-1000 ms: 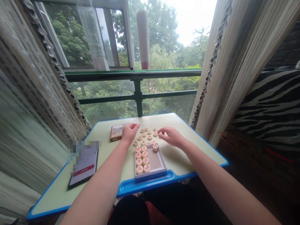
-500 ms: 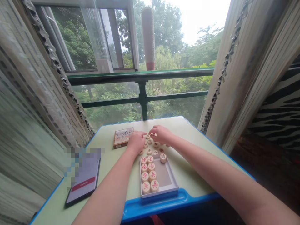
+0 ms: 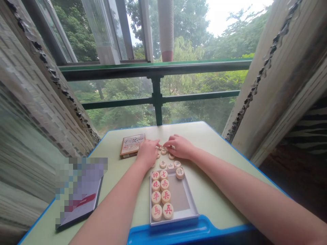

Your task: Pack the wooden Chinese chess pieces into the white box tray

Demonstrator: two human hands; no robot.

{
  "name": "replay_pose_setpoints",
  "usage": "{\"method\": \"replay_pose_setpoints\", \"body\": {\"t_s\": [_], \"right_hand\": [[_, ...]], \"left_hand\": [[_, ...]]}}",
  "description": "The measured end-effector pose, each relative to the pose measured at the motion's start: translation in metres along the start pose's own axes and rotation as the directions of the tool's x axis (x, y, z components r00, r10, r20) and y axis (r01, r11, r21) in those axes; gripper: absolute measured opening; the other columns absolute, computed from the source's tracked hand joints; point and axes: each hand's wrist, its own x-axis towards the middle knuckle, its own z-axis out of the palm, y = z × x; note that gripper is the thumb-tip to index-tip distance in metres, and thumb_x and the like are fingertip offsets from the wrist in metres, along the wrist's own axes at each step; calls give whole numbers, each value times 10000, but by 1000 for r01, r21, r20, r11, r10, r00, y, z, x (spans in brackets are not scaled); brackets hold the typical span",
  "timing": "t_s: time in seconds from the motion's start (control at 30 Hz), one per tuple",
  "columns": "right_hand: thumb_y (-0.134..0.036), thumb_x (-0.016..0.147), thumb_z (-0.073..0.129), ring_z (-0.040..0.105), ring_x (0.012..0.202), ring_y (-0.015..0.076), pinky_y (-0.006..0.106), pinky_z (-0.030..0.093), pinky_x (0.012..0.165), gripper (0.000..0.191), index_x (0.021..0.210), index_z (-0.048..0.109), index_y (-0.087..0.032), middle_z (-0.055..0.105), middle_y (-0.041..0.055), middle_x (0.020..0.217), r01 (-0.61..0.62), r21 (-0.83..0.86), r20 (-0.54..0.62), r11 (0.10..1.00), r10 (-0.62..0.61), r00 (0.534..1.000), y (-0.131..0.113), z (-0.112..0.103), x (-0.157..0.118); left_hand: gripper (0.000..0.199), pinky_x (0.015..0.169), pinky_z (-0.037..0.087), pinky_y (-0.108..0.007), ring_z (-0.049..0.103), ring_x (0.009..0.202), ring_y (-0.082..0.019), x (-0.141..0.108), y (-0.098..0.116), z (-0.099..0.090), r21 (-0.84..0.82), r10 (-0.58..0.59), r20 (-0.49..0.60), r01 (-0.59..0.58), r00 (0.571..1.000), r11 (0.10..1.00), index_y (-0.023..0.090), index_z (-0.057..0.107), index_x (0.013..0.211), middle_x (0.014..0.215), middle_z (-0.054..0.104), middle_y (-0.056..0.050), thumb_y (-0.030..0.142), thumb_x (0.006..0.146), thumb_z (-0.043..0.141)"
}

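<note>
Left hand (image 3: 147, 153) and right hand (image 3: 180, 147) are extended over the table (image 3: 217, 185), fingertips brought close together at the far end of a group of loose dark-lettered pieces (image 3: 162, 164). The fingers of both hands are bent, with the right thumb and fingers set only narrowly apart; whether a piece is gripped by either cannot be told, as the fingertips are small and partly hidden. Several loose pieces are seen between and just below the hands, laid flat, with three spread in a rough row by the far edge of the open tray (image 3: 182, 195).

In the tray, red-lettered pieces (image 3: 166, 196) are arranged in two columns of four along the left side. A dark-lettered piece (image 3: 180, 172) is placed in the far right corner; the remainder of the floor is left bare. The near end of the tray is positioned at the blue trough (image 3: 184, 234) of the table. A printed box (image 3: 131, 145) is located just beside the left hand. A tablet (image 3: 85, 206), partly pixelated, is placed left of the left forearm.
</note>
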Motion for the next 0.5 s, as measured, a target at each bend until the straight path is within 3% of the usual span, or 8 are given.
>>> {"method": "replay_pose_setpoints", "body": {"t_s": [0.17, 0.27, 0.37, 0.5], "right_hand": [[-330, 881, 435, 481, 836, 188, 302, 362, 752, 306, 1093, 639, -245, 581, 87, 907, -6, -97, 54, 995, 12, 998, -4, -3, -3], [-311, 887, 417, 485, 870, 203, 308, 364, 752, 335, 1166, 589, -239, 581, 100, 954, -23, -134, 58, 991, 31, 998, -6, -7, -4], [-264, 883, 407, 489, 869, 204, 302, 365, 729, 323, 1137, 605, -244, 584, 99, 981, -18, -154, 70, 988, 29, 997, -7, -10, -6], [-271, 876, 419, 499, 845, 200, 292, 365, 703, 303, 1090, 634, -263, 590, 88, 957, -7, -152, 105, 988, 24, 994, -8, -12, -8]], "left_hand": [[370, 899, 406, -363, 585, 933, -239, 0, 0, 0, -57, -30, -16, 29, 999, 998, 197, 663, 1042, 882, 706, -47, 131, 763, 428], [431, 925, 393, -343, 586, 950, -227, -1, 0, -2, -68, -29, -25, 28, 999, 997, 193, 664, 1035, 915, 703, -38, 60, 703, 421], [499, 970, 364, -329, 563, 1020, -220, 0, -1, -2, -58, -11, -26, 10, 1000, 998, 190, 661, 1044, 1011, 688, -35, 14, 646, 416], [469, 940, 397, -328, 591, 961, -212, 1, -4, -1, -117, -15, -23, 12, 1000, 993, 182, 689, 973, 922, 711, -26, 15, 636, 408]]}}
